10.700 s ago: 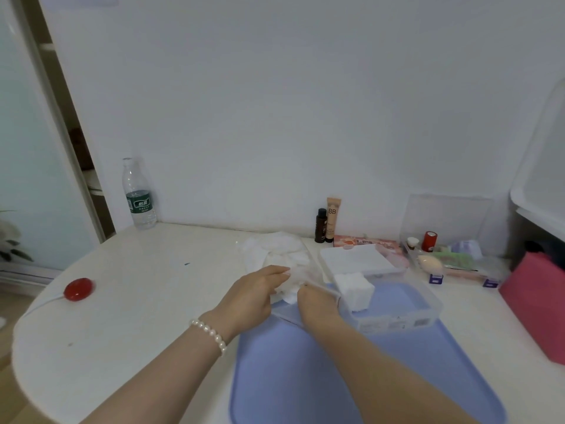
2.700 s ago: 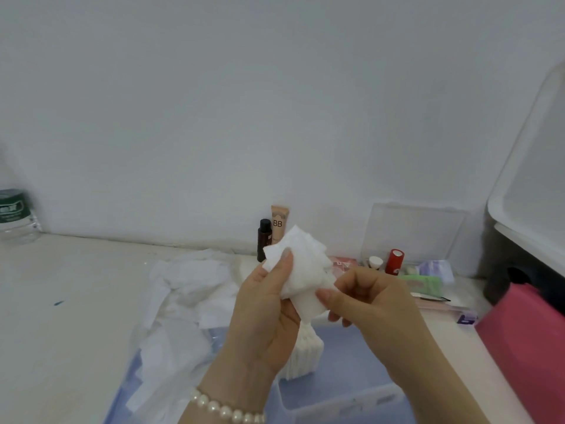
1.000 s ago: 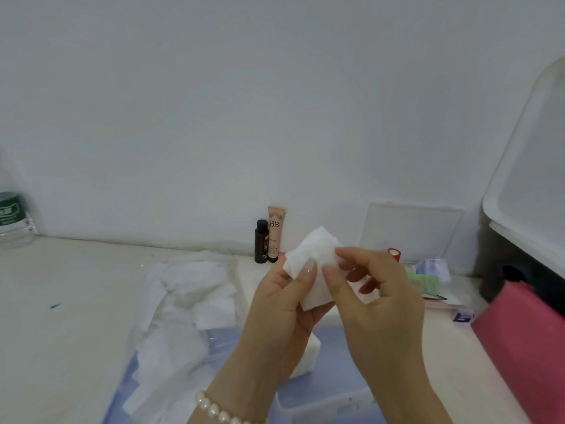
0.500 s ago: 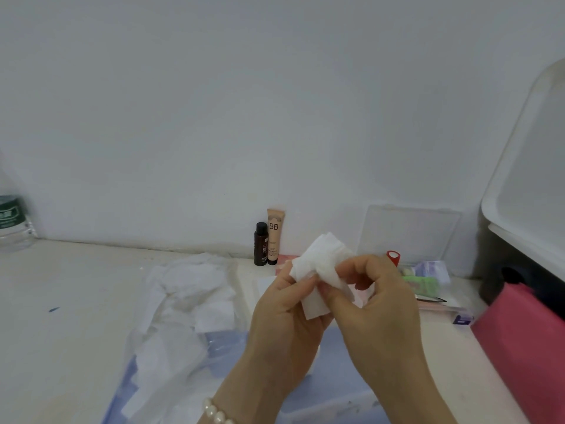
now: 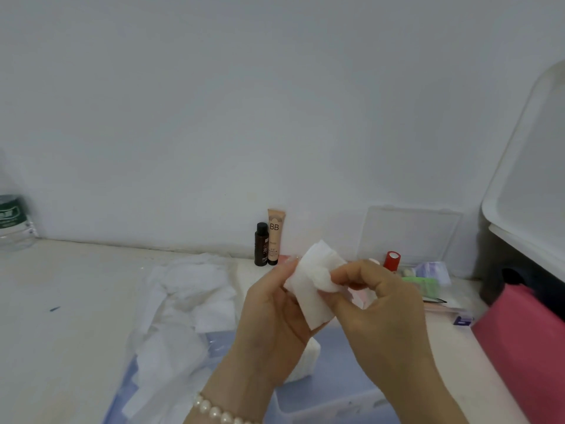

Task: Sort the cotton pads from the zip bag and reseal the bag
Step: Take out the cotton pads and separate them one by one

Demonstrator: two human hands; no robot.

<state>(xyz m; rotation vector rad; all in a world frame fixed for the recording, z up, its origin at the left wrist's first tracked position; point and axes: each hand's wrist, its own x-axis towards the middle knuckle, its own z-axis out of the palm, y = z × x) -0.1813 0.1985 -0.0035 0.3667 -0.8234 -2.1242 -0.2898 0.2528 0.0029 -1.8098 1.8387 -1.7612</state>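
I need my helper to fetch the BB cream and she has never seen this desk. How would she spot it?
Look along the white wall to the back edge of the table, near the middle. Two small containers stand upright there; the BB cream tube is the taller, beige one marked BB, right of the dark bottle.

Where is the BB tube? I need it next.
In the head view the BB tube stands upright against the back wall, centre of the table, right beside a small dark bottle on its left, just behind the raised hands.
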